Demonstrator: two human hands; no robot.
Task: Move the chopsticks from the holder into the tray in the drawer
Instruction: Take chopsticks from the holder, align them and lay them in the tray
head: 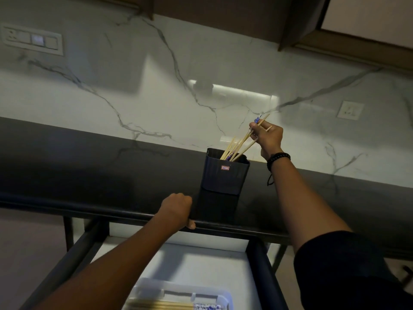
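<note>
A dark square holder (224, 175) stands on the black countertop, with several wooden chopsticks (231, 151) leaning out of it to the right. My right hand (268, 136) is above and right of the holder, fingers closed around a few chopsticks whose lower ends still sit inside it. One has a blue patterned end. My left hand (177, 210) is closed over the counter's front edge, just left of the holder. Below, the drawer (259, 260) is pulled out, and a clear tray (223, 296) in it holds several chopsticks (161, 306).
A marble backsplash rises behind the counter, with a switch panel (32, 40) at upper left and a socket (349, 109) at right. Wooden cabinets (312, 30) hang overhead. The drawer's dark side rails run along both sides of the tray.
</note>
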